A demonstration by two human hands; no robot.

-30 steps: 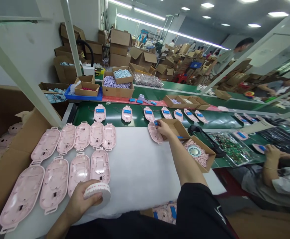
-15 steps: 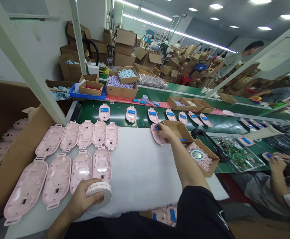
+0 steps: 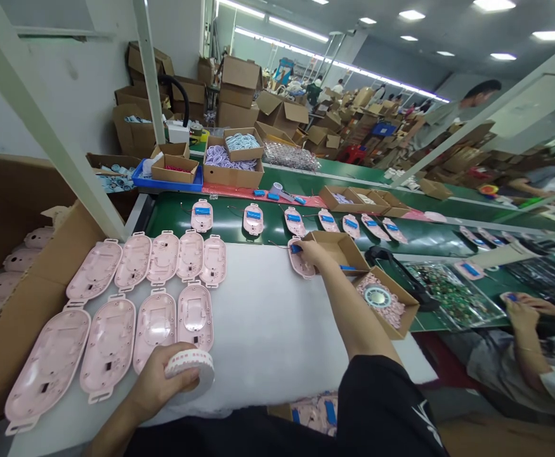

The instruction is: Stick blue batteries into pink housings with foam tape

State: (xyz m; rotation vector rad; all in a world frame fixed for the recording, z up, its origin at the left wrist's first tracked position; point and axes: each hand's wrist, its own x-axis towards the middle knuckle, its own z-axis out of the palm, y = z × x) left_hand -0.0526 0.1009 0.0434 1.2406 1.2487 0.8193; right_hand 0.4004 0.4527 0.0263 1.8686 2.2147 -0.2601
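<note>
My left hand (image 3: 163,377) grips a roll of white tape (image 3: 194,368) with reddish print on its edge, held low over the white work surface. Farther out, the fingers of my right hand (image 3: 310,252) are closed on a blue cylindrical battery (image 3: 295,249) with thin wires. That battery rests at the upper part of a pink plastic shell (image 3: 302,263), and my fingers partly cover both. To the left, several pink shells (image 3: 108,346) lie in two rows, hollow side up, without batteries.
A green conveyor belt (image 3: 272,231) carries pink shells with blue batteries. Beside my right arm are a cardboard box (image 3: 339,244) and another box (image 3: 408,314) of small pink parts with a reel on top. A large carton (image 3: 44,279) stands left. A co-worker's hands (image 3: 522,308) work at right.
The battery under my right fingers sits slightly lower in the shell. Nearer shells on the belt have shifted slightly right. My left hand still holds the tape roll in about the same place.
</note>
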